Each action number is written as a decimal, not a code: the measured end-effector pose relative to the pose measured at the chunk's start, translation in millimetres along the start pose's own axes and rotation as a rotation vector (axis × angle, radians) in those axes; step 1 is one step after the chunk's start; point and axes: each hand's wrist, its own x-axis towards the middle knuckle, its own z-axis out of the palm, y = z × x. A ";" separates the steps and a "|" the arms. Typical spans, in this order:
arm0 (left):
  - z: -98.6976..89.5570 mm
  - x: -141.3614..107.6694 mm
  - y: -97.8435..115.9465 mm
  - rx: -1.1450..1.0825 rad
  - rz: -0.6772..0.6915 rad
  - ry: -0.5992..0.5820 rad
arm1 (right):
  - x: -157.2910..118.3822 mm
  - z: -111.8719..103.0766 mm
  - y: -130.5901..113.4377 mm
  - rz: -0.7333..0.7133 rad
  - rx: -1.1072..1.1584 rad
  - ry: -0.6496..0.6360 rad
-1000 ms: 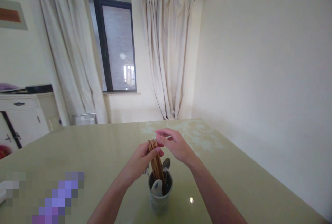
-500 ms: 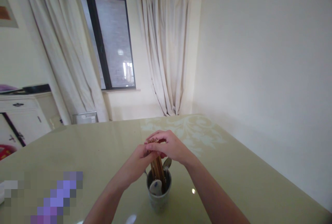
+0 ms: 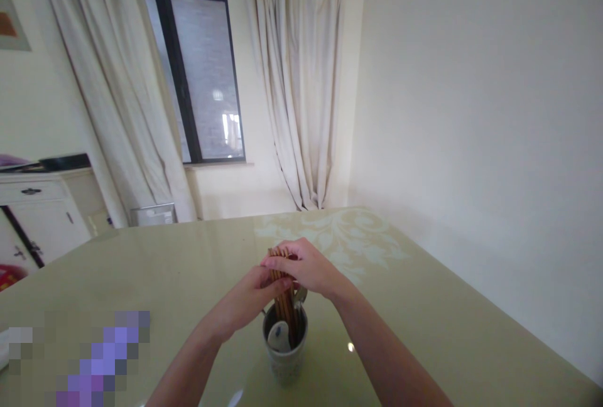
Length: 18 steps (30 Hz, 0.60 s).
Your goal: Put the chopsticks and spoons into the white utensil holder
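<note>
A bundle of brown chopsticks (image 3: 284,308) stands in a pale cup (image 3: 286,363) on the green glossy table (image 3: 198,269). My left hand (image 3: 245,297) wraps the bundle from the left near its top, thumb across the front. From the right, my right hand (image 3: 304,265) closes round the same upper part, its thumb just above the left one. A white spoon with a blue mark (image 3: 279,336) leans at the cup's near side. Behind the chopsticks, to the right, a metal spoon (image 3: 300,296) sticks up. Some fingertips are hidden behind the bundle.
A pixelated purple patch (image 3: 106,357) covers something at the table's lower left. Beyond the table are curtains (image 3: 306,80), a dark-framed window (image 3: 207,74) and a white cabinet (image 3: 51,218) at the left. A plain wall (image 3: 480,112) runs along the right.
The cup and its contents have shifted slightly left. The chopstick tops show a little more above my fingers, and the metal spoon has turned. Both hands keep their hold.
</note>
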 end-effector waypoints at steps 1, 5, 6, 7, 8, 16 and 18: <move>-0.8 -0.3 -0.4 0.015 -0.013 -0.012 | -0.2 0.2 -1.0 -0.007 -0.023 0.008; -6.3 -2.0 -5.3 0.083 -0.047 -0.052 | -0.1 -0.5 -4.7 -0.057 -0.138 0.057; -7.4 -2.3 -6.5 0.099 -0.050 -0.053 | -0.1 -1.1 -5.3 -0.066 -0.165 0.070; -8.3 -2.6 -7.3 0.114 -0.055 -0.051 | -0.2 -1.8 -5.9 -0.072 -0.184 0.080; -8.8 -2.8 -7.9 0.128 -0.060 -0.049 | -0.4 -2.6 -6.6 -0.077 -0.191 0.089; -10.1 -2.3 -7.1 0.078 -0.055 -0.140 | -7.1 -4.3 -20.5 -0.123 -0.142 0.216; -9.8 -3.3 -5.2 0.091 -0.049 -0.148 | -8.9 -6.1 -23.4 -0.124 -0.095 0.257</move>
